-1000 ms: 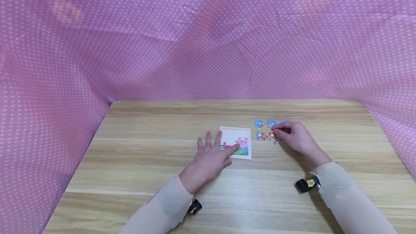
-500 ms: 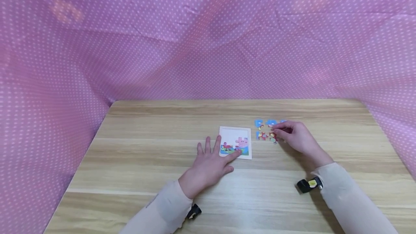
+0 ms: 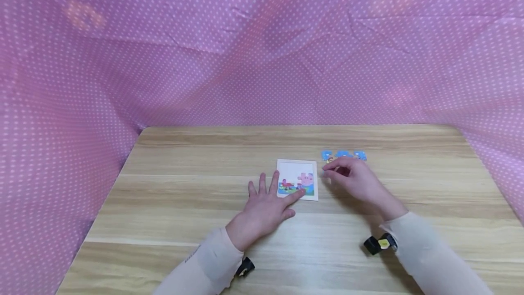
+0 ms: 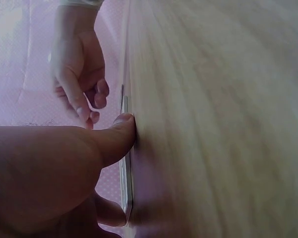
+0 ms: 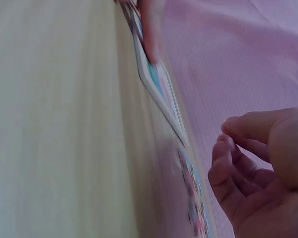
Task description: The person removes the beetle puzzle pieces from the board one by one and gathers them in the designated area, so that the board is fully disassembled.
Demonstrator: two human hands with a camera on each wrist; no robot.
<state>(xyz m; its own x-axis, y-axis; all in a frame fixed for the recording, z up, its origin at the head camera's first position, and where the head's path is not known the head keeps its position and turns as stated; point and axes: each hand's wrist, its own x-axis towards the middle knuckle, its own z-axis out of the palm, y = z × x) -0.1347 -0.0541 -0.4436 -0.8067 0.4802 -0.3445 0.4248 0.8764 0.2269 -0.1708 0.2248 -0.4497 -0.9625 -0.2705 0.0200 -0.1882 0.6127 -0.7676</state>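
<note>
My left hand (image 3: 264, 215) lies spread at the front left of a small square jigsaw tray (image 3: 280, 164), one fingertip pressing on the assembled pieces. These pieces show a pink pig face (image 3: 304, 178) and green ground along the bottom; the upper left of the tray is bare white. In the left wrist view the thumb (image 4: 121, 131) sits at the tray's edge. My right hand (image 3: 356, 181) hovers right of the tray, over the loose pieces, with bent fingers. Thumb and index fingertips (image 5: 231, 126) come close together in the right wrist view, and no piece shows between them.
Several loose blue jigsaw pieces (image 3: 344, 154) lie in a row right of the tray; others are hidden under my right hand. The wooden table (image 3: 184, 158) ends at a pink dotted cloth (image 3: 245, 58) at the back and sides.
My right hand has moved left and slightly nearer me, uncovering a blue piece at the right end of the row. My left index finger has slid down to the tray's lower edge.
</note>
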